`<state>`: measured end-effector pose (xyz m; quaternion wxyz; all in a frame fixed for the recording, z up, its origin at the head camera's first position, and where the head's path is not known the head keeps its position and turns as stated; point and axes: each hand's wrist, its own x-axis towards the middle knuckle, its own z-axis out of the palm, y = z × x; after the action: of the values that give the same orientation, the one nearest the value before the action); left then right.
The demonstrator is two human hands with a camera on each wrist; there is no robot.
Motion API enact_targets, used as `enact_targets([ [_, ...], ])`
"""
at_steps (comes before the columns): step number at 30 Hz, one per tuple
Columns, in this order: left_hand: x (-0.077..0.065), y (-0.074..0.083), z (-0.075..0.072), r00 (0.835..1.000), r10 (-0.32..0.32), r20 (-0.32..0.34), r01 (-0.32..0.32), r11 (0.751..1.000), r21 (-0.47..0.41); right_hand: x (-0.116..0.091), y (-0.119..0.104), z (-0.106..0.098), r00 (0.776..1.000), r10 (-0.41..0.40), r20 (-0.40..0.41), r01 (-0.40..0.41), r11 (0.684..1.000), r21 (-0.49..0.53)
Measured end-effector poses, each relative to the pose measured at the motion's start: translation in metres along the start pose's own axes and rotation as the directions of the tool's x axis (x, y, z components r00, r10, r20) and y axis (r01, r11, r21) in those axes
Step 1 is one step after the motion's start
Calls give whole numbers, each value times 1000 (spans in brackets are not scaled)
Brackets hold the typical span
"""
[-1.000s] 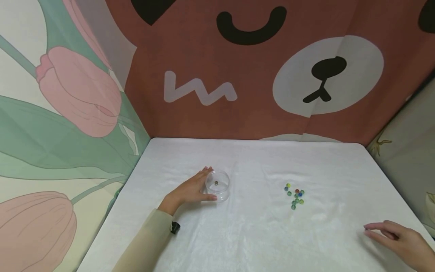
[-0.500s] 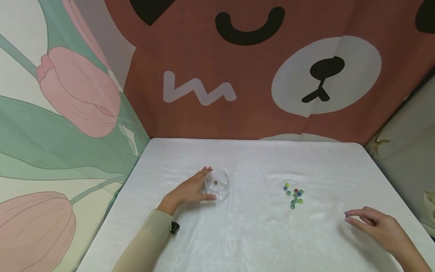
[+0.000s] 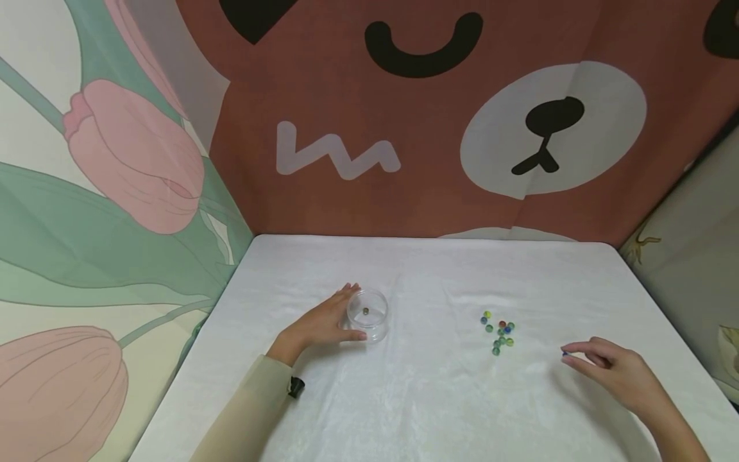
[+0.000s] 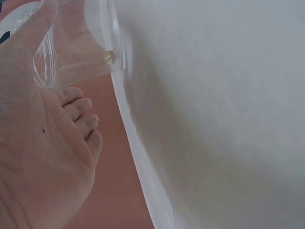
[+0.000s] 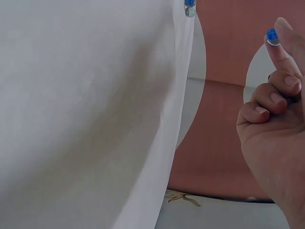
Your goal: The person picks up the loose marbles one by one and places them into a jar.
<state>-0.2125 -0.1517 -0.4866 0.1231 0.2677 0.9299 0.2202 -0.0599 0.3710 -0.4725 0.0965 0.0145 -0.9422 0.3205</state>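
Note:
A clear jar (image 3: 378, 331) stands on the white-covered table, left of the middle. My left hand (image 3: 321, 326) holds it from the left, thumb on the near side and fingers on the far side. One small brownish marble (image 4: 109, 57) lies at the bottom of the jar. Over on the right, my right hand (image 3: 626, 378) is above the cloth, pinching a blue marble (image 5: 271, 34) between thumb and index fingertip. Its other fingers are curled in toward the palm. Between the hands lies a loose group of marbles (image 3: 501, 341), mostly green, with some yellow, blue and red.
White cloth (image 3: 427, 398) covers the table. A brown wall hanging (image 3: 346, 205) with a bear's face rises behind its far edge. Flower-printed fabric (image 3: 138, 160) borders the left side, and a pale curtain (image 3: 687, 256) stands at the right.
My right hand has moved left and farther from me over the table with the blue marble, closer to the loose marbles. The left hand and the jar have stayed in place.

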Motion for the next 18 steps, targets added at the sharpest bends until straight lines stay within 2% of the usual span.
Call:
enact_targets([
  [8,1,-1,1,1000,6,-4,-6,1000,-7,11,-9,3,998,-60,-23,60,998,2],
  [18,2,-1,0,1000,6,-6,-6,1000,-11,24,-24,11,1000,-16,8,16,1000,2],
])
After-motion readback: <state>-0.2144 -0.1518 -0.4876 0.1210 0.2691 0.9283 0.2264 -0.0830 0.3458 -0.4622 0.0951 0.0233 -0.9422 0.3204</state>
